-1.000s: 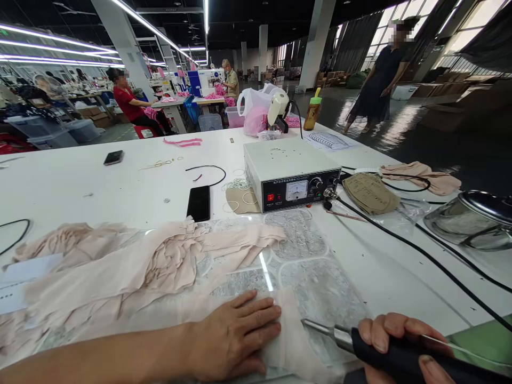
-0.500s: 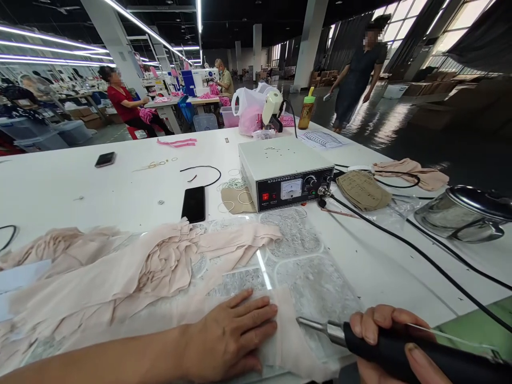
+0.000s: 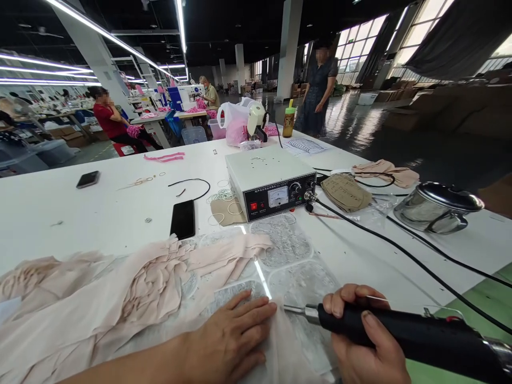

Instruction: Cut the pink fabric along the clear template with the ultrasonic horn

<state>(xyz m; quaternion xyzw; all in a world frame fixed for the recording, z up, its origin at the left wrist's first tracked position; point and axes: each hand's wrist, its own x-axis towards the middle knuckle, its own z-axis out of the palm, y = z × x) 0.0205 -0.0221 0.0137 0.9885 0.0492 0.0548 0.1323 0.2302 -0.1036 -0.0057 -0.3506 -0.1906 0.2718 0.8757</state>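
Note:
My left hand (image 3: 230, 336) lies flat with fingers spread on a piece of pale pink fabric (image 3: 276, 352) at the near edge of the white table (image 3: 80, 213). My right hand (image 3: 360, 341) is wrapped round a black hand-held tool (image 3: 404, 336) whose metal tip (image 3: 294, 309) points left, just beside my left fingertips and over the fabric. A black cable (image 3: 400, 250) runs from the tool's side of the table to a white control box (image 3: 270, 181) with a dial and knobs. More pink fabric pieces (image 3: 152, 277) are heaped to the left on a clear plate (image 3: 304, 277).
A black phone (image 3: 183, 218) lies left of the box, another phone (image 3: 88, 179) farther off. A metal pot lid (image 3: 438, 205) sits at right, tan fabric pieces (image 3: 346, 191) behind the cable. A person in dark clothes (image 3: 318, 90) stands beyond the table; seated workers sit at far left.
The view has risen and shifted, so my hands sit higher in frame. The tool tip has moved left, closer to my left fingertips. The person in dark clothes walked leftward toward the table.

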